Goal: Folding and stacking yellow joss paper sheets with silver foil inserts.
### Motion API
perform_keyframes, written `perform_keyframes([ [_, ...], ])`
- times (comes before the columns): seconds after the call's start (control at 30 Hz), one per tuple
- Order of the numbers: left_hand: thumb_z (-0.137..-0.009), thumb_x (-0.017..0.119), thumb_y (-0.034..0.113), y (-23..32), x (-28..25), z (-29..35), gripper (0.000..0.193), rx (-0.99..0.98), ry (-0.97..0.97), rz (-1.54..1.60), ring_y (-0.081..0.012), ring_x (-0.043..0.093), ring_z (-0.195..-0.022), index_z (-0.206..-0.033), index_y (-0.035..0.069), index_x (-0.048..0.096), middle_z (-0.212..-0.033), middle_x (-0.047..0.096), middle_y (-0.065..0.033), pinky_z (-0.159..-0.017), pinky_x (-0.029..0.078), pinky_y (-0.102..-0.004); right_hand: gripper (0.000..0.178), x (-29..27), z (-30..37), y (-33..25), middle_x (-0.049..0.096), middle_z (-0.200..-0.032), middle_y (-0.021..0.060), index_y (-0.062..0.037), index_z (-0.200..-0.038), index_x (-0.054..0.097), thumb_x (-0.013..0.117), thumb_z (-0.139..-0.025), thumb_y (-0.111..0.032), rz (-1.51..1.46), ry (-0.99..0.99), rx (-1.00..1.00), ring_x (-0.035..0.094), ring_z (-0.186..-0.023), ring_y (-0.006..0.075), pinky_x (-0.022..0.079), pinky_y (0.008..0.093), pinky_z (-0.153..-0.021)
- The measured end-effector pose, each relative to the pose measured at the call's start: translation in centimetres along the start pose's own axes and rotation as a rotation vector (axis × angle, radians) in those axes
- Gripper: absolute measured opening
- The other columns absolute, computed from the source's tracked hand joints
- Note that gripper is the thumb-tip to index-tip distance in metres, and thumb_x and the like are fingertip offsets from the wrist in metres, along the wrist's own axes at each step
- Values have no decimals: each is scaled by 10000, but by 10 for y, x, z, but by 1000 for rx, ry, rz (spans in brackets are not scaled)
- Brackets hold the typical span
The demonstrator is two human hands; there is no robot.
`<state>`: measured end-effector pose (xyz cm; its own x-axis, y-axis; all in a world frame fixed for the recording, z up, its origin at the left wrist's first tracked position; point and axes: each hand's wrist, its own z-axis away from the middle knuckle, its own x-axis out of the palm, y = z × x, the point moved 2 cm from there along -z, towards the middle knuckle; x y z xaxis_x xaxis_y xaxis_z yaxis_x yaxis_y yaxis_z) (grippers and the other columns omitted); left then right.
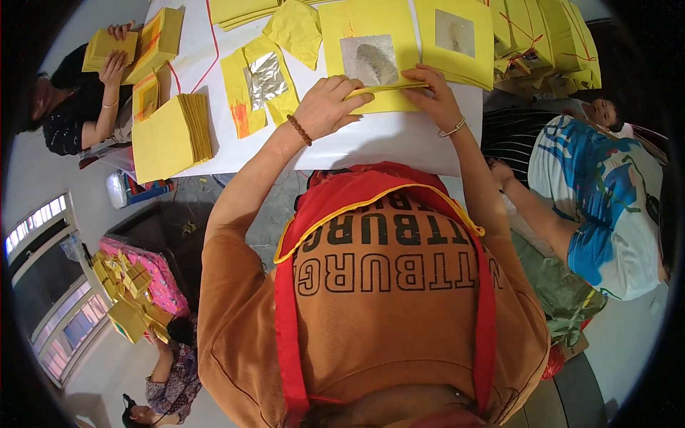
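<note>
Yellow paper (391,104) lies on the desk (407,146), its narrow fold (389,88) pinched at either end by our half-curled left hand (330,105) and right hand (435,93), so we should crease evenly.

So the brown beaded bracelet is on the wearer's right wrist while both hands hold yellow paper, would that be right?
Not quite: the head view shows the beaded bracelet on the left wrist; left hand and right hand do hold yellow paper.

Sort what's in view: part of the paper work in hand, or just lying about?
Apparently in the work: yellow paper, held by left hand and right hand; silver-patched sheets; white table.

Apparently lying about: crumpled green plastic; white-and-blue item.
</note>
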<state>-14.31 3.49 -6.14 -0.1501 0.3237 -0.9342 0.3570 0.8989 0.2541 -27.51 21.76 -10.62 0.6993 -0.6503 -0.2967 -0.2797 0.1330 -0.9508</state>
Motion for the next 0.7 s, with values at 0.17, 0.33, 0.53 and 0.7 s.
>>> perform_keyframes([
  [0.17,-689,639,204,-14,-7,-5,291,15,-65,284,-261,486,-907,-949,96,564,-980,532,-69,-782,411,-339,288,-3,-1,2,548,-1050,22,-96,-1011,585,641,-736,-160,-78,0,74,344,-1149,216,351,314,-908],
  [0.33,-747,589,193,-21,-13,-7,157,-70,-59,449,-263,527,-813,-841,67,589,-854,565,-86,-711,442,-341,244,-5,-3,4,546,-1061,21,-91,-993,591,615,-762,-164,-33,-61,-5,342,-1152,210,395,290,-860],
  [0.53,-775,550,184,-24,-8,-4,130,-76,-42,337,-244,543,-746,-794,62,590,-766,563,-75,-648,456,-333,234,-3,-2,8,550,-1052,32,-97,-1004,596,589,-783,-173,-5,-17,28,357,-1136,207,386,283,-863],
  [0.7,-766,555,109,-15,-15,0,86,78,-31,152,-245,554,-721,-827,58,589,-778,564,-74,-635,466,-319,252,-4,-4,4,548,-1028,62,-95,-1013,598,567,-797,-221,67,-36,27,363,-1128,216,334,301,-902],
])
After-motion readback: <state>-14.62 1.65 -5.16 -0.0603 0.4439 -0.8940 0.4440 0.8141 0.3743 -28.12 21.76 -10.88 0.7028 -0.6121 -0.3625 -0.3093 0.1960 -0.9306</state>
